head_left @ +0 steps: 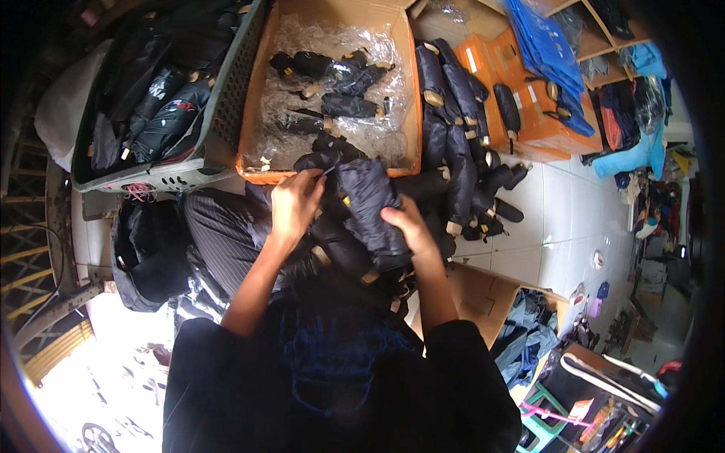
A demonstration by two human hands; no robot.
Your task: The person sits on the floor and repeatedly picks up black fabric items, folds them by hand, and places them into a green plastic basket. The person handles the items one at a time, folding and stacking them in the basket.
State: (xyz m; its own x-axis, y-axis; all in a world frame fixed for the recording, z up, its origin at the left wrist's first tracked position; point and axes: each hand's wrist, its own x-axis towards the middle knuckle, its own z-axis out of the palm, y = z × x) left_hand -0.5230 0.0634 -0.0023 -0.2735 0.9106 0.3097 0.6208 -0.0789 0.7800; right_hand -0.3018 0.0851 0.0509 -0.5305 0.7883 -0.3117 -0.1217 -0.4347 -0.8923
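Observation:
My right hand (408, 226) wraps round the side of a black folded umbrella (370, 204), thumb on top, in front of my body. It is a wide, crumpled bundle of dark fabric with a small yellow mark at its left edge. To the left of its upper end, my left hand (297, 200) is closed with fingertips pinched together. A small dark strip shows at those fingertips, too small to name. Just beyond my hands stands an open cardboard box (253, 160) with clear plastic wrap and several black folded umbrellas (351, 105) inside.
A dark green plastic crate (226, 113) full of black umbrellas stands left of the box. More black umbrellas (457, 166) lie piled to its right, by orange cartons (540, 124). Behind my right arm is an open carton (479, 298); dark cloth (147, 257) lies at left.

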